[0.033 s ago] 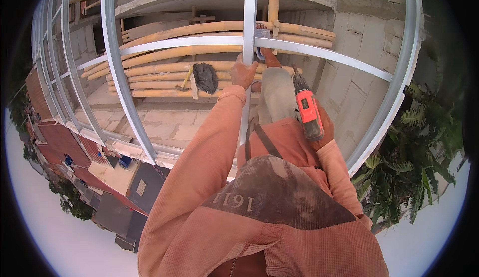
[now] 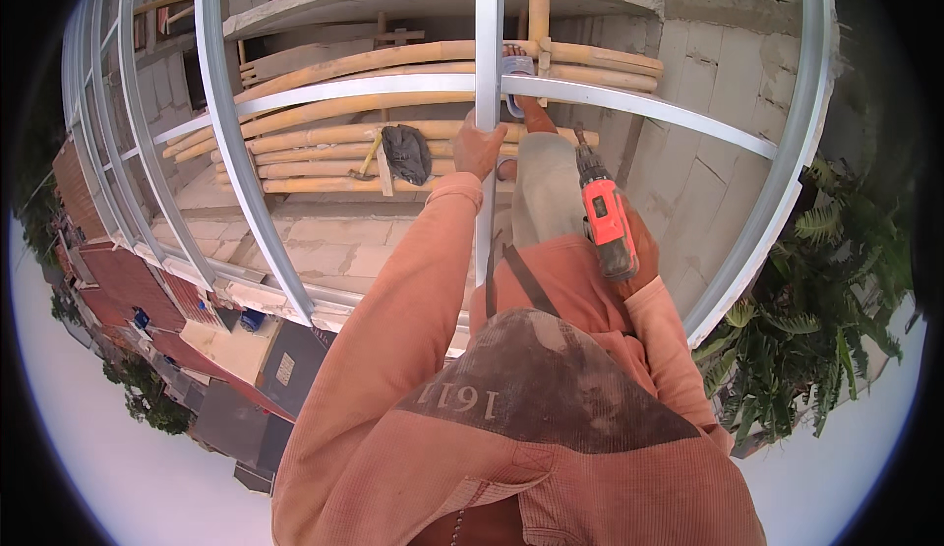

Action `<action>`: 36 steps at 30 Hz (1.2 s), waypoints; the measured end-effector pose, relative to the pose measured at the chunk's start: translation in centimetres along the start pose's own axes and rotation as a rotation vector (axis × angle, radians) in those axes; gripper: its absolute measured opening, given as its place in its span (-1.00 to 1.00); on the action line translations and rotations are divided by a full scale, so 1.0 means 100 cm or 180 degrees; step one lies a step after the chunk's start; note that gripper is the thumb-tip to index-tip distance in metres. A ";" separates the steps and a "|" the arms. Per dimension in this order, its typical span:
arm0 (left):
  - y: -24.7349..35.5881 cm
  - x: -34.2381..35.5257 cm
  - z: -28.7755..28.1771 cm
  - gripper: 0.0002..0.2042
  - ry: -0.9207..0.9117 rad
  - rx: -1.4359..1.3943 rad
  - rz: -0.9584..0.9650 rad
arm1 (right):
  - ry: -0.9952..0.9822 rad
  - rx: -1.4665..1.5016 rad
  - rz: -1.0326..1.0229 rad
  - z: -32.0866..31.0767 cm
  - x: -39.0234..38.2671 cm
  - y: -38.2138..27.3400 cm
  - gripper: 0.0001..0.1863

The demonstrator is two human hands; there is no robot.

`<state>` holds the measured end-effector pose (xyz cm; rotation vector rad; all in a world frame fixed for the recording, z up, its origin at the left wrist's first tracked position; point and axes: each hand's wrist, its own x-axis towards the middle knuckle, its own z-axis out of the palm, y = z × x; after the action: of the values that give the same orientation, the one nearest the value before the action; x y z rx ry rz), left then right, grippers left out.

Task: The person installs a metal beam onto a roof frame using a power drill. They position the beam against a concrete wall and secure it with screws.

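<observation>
My left hand (image 2: 478, 147) is closed round a long silver metal beam (image 2: 488, 15) that runs up the middle of the view. In my right hand (image 2: 643, 256) is a red and black cordless drill (image 2: 607, 213), held by its grip beside my right thigh. The drill's tip points away from me, apart from the metal frame. A thinner metal crosspiece (image 2: 639, 105) meets the beam just beyond my left hand. The fingers of my right hand are partly hidden behind the drill.
Below the frame lie several bamboo poles (image 2: 334, 152), with a hammer (image 2: 371, 155) and a dark plastic bag (image 2: 406, 153) on them. My sandalled foot (image 2: 517, 79) rests among the poles. Block walls (image 2: 718, 84) stand around. Rooftops (image 2: 226, 413) and the ground show far below at left.
The view has shifted very slightly. Both hands keep their holds on the beam and the drill.
</observation>
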<state>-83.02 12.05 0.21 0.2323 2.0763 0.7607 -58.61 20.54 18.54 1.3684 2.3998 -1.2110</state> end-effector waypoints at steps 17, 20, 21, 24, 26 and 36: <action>-0.018 0.007 -0.003 -0.53 -0.0207 -0.0175 0.0109 | -0.0167 0.0486 -0.0149 -0.005 0.055 -0.021 -0.39; -0.009 0.004 0.004 -0.48 -0.0151 0.0184 -0.0003 | -0.0289 0.0544 -0.0086 -0.009 0.060 -0.025 -0.40; -0.009 0.004 0.005 -0.48 -0.0120 0.0158 -0.0008 | -0.0299 0.0587 -0.0134 -0.010 0.061 -0.026 -0.41; -0.011 0.005 0.007 -0.36 -0.0032 0.0165 0.0074 | -0.0348 0.0532 0.0026 -0.010 0.059 -0.027 -0.43; -0.016 0.006 0.009 -0.20 -0.0125 0.0124 0.0285 | -0.0392 0.0454 -0.0074 -0.010 0.058 -0.024 -0.44; -0.076 -0.132 0.022 -0.07 0.0525 0.0316 0.0307 | -0.0681 -0.0023 -0.0697 -0.018 0.065 -0.053 -0.45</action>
<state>-72.58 1.30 3.73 0.3367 2.2755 0.7567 -65.97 24.69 19.77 0.9377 2.4441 -1.3214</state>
